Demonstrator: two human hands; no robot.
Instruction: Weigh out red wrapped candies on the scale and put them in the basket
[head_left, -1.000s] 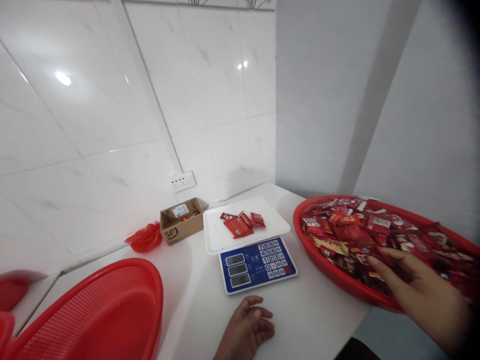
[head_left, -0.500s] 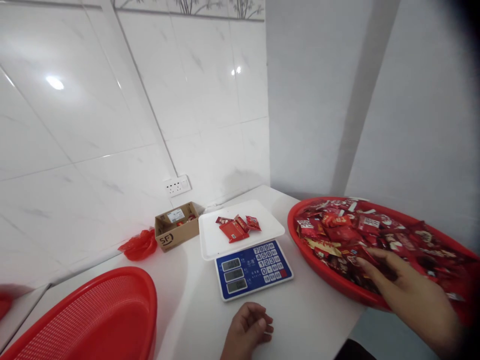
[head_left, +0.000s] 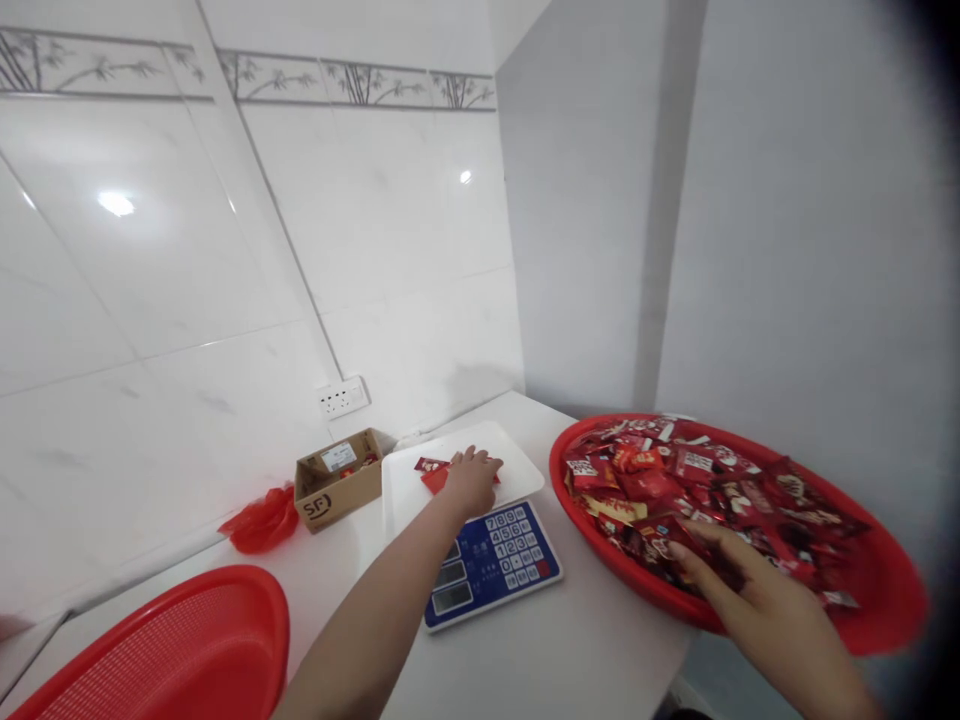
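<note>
My left hand lies over several small red snack packets on the white tray of a digital scale. Its fingers look slightly apart and bent down on the packets, partly covering them. Under the tray's front edge sits the blue scale panel, its displays partly hidden by my left forearm. At the right, my right hand pinches a dark red snack packet between thumb and fingers. It is at the near side of a large red basket heaped with similar packets.
A red perforated basket stands at the front left. Behind it are a crumpled red plastic bag and an open cardboard box with some packets inside. A tiled wall and a grey wall close off the white table.
My left hand has moved from the table in front of the scale up onto the packets on the tray. My right hand stays at the basket. The view has tilted up slightly and turned right.
</note>
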